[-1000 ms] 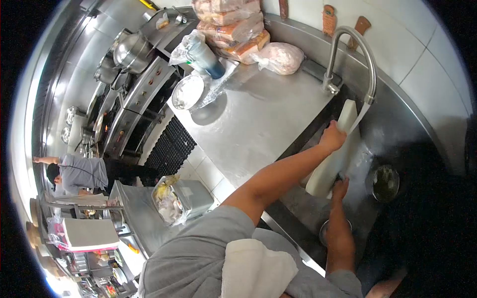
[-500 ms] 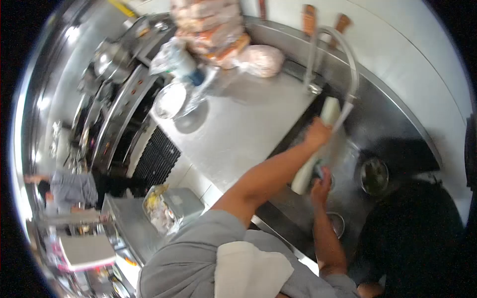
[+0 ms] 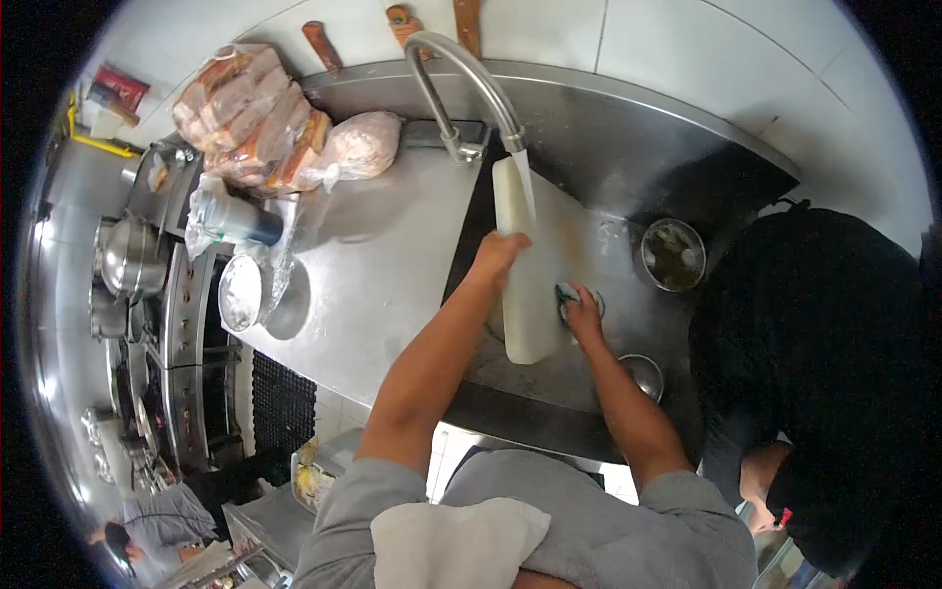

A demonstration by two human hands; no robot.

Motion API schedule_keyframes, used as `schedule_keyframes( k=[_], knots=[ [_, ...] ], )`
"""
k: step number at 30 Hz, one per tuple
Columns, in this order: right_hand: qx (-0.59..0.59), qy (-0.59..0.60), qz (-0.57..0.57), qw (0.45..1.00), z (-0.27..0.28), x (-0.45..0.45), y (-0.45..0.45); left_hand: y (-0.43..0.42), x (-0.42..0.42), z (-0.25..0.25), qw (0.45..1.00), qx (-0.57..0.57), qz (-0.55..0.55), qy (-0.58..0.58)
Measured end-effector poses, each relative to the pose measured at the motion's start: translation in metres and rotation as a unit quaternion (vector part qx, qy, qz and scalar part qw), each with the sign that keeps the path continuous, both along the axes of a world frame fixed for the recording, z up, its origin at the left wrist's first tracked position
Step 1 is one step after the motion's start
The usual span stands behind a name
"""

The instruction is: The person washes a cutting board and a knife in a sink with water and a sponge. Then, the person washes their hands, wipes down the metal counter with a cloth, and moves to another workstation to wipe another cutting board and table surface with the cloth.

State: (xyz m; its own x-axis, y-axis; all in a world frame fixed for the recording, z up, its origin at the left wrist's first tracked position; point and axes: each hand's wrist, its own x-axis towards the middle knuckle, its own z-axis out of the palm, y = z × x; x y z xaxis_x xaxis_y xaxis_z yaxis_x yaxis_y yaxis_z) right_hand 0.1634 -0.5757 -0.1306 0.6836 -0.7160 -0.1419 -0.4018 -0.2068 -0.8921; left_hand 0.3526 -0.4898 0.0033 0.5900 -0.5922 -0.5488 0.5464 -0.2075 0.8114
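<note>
Left hand [image 3: 502, 257] grips white slab [image 3: 524, 309] | right hand [image 3: 585, 314] clasps dark pad [image 3: 563, 295], partly covered

Thick white board [image 3: 526, 309], tilted, dark pad [image 3: 563, 298] beside

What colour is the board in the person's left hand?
The board looks mostly off-white; it shows best in the head view, the only one.

Bright light, sheen on steel counter [image 3: 383, 270], dark corners, fisheye-bent edges
</note>
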Motion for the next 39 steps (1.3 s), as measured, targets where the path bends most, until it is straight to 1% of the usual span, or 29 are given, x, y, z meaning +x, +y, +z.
schedule_keyframes(
  k=[1,2,3,4,5,6,7,8,9,10,12,13,14,15,17,18,20,21,22,24,25,27,28,30,32,34,35,37,39],
  knots=[
    [0.085,-0.003,0.016,0.996,-0.002,-0.005,-0.005,-0.001,-0.001,-0.003,0.999,0.036,0.010,-0.040],
    [0.171,-0.007,0.033,0.985,-0.004,-0.010,-0.009,0.000,-0.007,0.013,0.999,0.036,0.006,-0.036],
    [0.172,-0.003,0.029,0.985,-0.005,-0.016,-0.013,0.001,-0.013,0.030,0.998,0.043,0.004,-0.050],
    [0.250,-0.015,-0.010,0.968,-0.004,-0.020,-0.015,0.002,-0.016,0.043,0.997,0.051,0.000,-0.066],
    [0.327,-0.028,-0.049,0.943,-0.004,-0.024,-0.015,0.005,-0.015,0.024,0.998,0.004,0.024,-0.050],
    [0.329,-0.030,-0.055,0.942,-0.002,-0.031,-0.013,0.010,-0.015,0.022,0.999,0.006,0.018,-0.049],
    [0.378,-0.033,-0.119,0.918,0.010,-0.038,-0.011,0.018,-0.017,0.025,0.996,0.032,0.017,-0.076],
    [0.424,-0.038,-0.181,0.886,0.017,-0.043,-0.008,0.023,-0.020,0.039,0.993,0.056,0.017,-0.105],
    [0.425,-0.041,-0.184,0.885,0.002,-0.051,-0.008,0.030,-0.027,0.054,0.993,0.054,0.021,-0.103],
    [0.410,-0.043,-0.204,0.888,-0.024,-0.060,-0.010,0.039,-0.030,0.057,0.993,0.054,0.019,-0.106],
    [0.392,-0.051,-0.223,0.891,-0.027,-0.060,-0.017,0.056,-0.031,0.063,0.989,0.095,0.033,-0.112],
    [0.348,-0.008,-0.223,0.911,-0.003,-0.057,-0.019,0.062,-0.033,0.070,0.988,0.091,0.032,-0.117],
    [0.302,0.037,-0.223,0.926,0.019,-0.055,-0.021,0.068,-0.038,0.080,0.992,0.063,0.059,-0.097],
    [0.299,0.035,-0.222,0.927,0.030,-0.052,-0.024,0.076,-0.043,0.087,0.993,0.036,0.086,-0.075],
    [0.302,-0.126,-0.236,0.915,0.054,-0.036,-0.040,0.090,-0.047,0.091,0.992,0.031,0.099,-0.072],
    [0.299,-0.129,-0.232,0.916,0.069,-0.027,-0.049,0.097,-0.048,0.094,0.991,0.031,0.110,-0.068],
    [0.207,-0.144,-0.180,0.951,0.114,-0.004,-0.066,0.111,-0.052,0.102,0.990,0.044,0.113,-0.077],
    [0.178,-0.163,-0.160,0.957,0.135,0.007,-0.074,0.118,-0.055,0.105,0.988,0.061,0.113,-0.084],
    [0.148,-0.184,-0.139,0.962,0.156,0.019,-0.082,0.124,-0.055,0.106,0.988,0.057,0.117,-0.086],
    [0.091,-0.220,-0.109,0.965,0.200,0.043,-0.090,0.139,-0.058,0.106,0.990,0.008,0.129,-0.058],
    [0.091,-0.223,-0.101,0.965,0.216,0.053,-0.095,0.144,-0.060,0.110,0.989,0.006,0.136,-0.061],
    [0.032,-0.267,-0.056,0.962,0.240,0.068,-0.096,0.156,-0.064,0.123,0.985,0.016,0.156,-0.073],
    [0.035,-0.267,-0.046,0.962,0.249,0.070,-0.091,0.163,-0.067,0.127,0.983,0.017,0.166,-0.073],
    [-0.022,-0.234,-0.001,0.972,0.263,0.071,-0.080,0.174,-0.070,0.135,0.981,0.005,0.184,-0.064],
    [-0.034,-0.212,0.035,0.976,0.264,0.064,-0.059,0.186,-0.075,0.143,0.978,-0.015,0.200,-0.064],
    [0.003,-0.097,0.182,0.979,0.257,0.056,-0.041,0.199,-0.079,0.147,0.974,-0.034,0.215,-0.064],
    [0.004,-0.097,0.189,0.977,0.256,0.053,-0.032,0.206,-0.082,0.147,0.973,-0.025,0.221,-0.060],
    [-0.037,-0.101,0.257,0.960,0.258,0.053,-0.010,0.217,-0.086,0.149,0.972,-0.013,0.229,-0.056],
    [-0.010,-0.097,0.255,0.962,0.260,0.057,0.001,0.225,-0.093,0.152,0.966,-0.036,0.249,-0.059]
  ],
)
